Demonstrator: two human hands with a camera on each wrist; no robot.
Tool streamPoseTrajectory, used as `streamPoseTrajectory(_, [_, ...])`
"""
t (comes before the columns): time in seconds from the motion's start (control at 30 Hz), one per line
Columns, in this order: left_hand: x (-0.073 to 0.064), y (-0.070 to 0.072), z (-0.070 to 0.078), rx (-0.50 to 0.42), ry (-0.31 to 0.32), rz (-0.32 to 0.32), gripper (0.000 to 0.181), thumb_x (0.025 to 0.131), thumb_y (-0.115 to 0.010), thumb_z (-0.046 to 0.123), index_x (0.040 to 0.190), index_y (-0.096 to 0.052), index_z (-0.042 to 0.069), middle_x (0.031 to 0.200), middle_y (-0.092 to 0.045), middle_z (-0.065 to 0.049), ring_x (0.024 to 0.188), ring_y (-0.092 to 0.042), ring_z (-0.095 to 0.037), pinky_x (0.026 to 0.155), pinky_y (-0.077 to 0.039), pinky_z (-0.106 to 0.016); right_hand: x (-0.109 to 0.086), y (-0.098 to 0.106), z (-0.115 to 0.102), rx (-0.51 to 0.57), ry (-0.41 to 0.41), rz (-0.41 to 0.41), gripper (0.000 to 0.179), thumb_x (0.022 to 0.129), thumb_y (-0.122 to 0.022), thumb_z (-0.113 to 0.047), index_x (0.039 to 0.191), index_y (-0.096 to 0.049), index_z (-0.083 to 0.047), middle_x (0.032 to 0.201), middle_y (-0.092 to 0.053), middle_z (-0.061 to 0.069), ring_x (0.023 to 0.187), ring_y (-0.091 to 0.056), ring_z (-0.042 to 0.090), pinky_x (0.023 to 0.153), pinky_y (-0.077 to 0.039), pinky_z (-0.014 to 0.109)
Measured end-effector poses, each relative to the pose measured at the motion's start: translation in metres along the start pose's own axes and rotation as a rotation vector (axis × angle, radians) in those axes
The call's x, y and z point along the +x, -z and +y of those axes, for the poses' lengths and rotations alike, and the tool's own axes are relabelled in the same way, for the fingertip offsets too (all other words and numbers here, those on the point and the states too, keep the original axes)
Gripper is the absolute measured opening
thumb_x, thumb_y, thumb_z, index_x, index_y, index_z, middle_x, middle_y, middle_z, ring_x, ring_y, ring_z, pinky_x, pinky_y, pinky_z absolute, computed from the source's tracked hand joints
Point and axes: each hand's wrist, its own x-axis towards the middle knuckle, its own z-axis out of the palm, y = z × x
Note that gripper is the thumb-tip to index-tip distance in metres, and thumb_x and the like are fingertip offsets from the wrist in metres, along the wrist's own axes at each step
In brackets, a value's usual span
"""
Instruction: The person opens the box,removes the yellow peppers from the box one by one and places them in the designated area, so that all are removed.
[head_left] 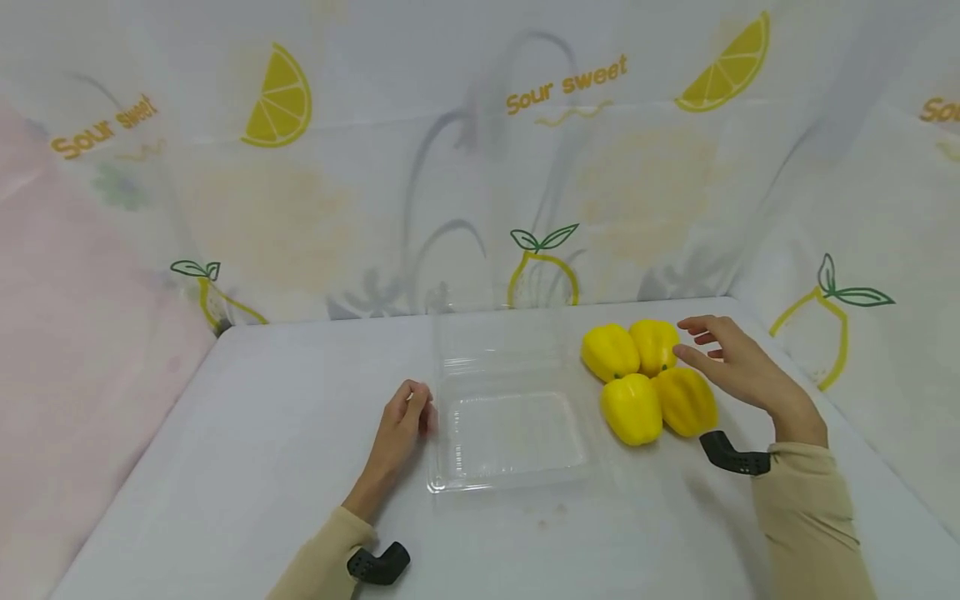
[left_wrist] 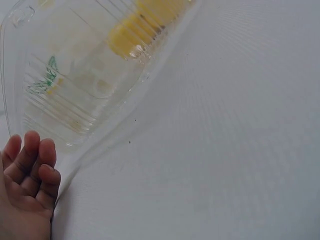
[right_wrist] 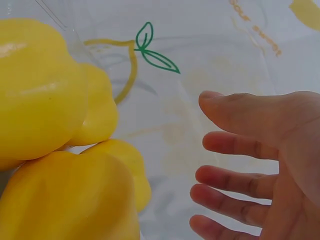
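Observation:
Several yellow bell peppers (head_left: 632, 410) sit in a tight cluster on the right of the white table. My right hand (head_left: 742, 367) hovers just right of the rear peppers, fingers spread and nothing in them. In the right wrist view a gap separates its fingertips from the peppers (right_wrist: 70, 200). Left of the cluster stands a clear plastic clamshell container (head_left: 513, 483), its lid (head_left: 491, 342) raised at the back. My left hand (head_left: 405, 421) rests beside the container's left edge with loosely bent fingers. In the left wrist view its fingertips (left_wrist: 47, 147) overlap the container's edge.
A white cloth (head_left: 360, 175) with lemon prints and lettering hangs behind the table. More cloth (head_left: 885, 392) borders the right side, and a pink one (head_left: 82, 333) the left. The white tabletop (head_left: 247, 450) extends left of the container.

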Motion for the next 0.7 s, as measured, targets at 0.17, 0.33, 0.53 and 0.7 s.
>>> streamPoseTrajectory(0.17, [-0.001,0.0,0.007,-0.014,0.051,-0.01,0.027,0.103,-0.038,0.021,0.097,-0.05,-0.003,0.063,-0.053,-0.008,0.055,-0.048,-0.01,0.055,-0.042,-0.023,0.0,-0.002,-0.001,0.006,0.031,0.03,0.054,0.097,-0.05,-0.037,0.136,-0.037,-0.001,0.133,-0.037,0.024,0.118,-0.04,0.04,0.096,-0.035,0.058])
streamPoseTrajectory(0.33, [-0.006,-0.001,0.022,-0.001,0.039,-0.012,0.026,0.102,-0.038,0.015,0.1,-0.049,-0.008,0.066,-0.053,-0.02,0.057,-0.05,-0.015,0.057,-0.043,-0.024,0.003,-0.006,-0.002,0.01,0.052,0.036,0.053,0.097,-0.05,-0.035,0.136,-0.037,-0.001,0.132,-0.038,0.025,0.119,-0.039,0.04,0.096,-0.035,0.058])
streamPoseTrajectory(0.53, [0.001,-0.001,0.012,0.034,0.048,0.012,0.029,0.102,-0.041,0.023,0.108,-0.052,-0.003,0.076,-0.054,-0.019,0.062,-0.05,-0.015,0.059,-0.046,-0.023,0.009,-0.008,-0.008,0.007,0.1,0.052,0.051,0.098,-0.051,-0.03,0.136,-0.036,0.002,0.136,-0.037,0.026,0.121,-0.037,0.042,0.098,-0.033,0.059])
streamPoseTrajectory(0.7, [0.007,0.005,0.003,0.1,0.016,0.03,0.031,0.101,-0.043,0.028,0.116,-0.053,0.003,0.088,-0.056,-0.017,0.073,-0.055,-0.017,0.06,-0.047,-0.023,0.012,-0.011,-0.016,0.01,0.113,0.04,0.053,0.098,-0.05,-0.032,0.138,-0.035,0.0,0.137,-0.037,0.024,0.123,-0.035,0.042,0.1,-0.031,0.06])
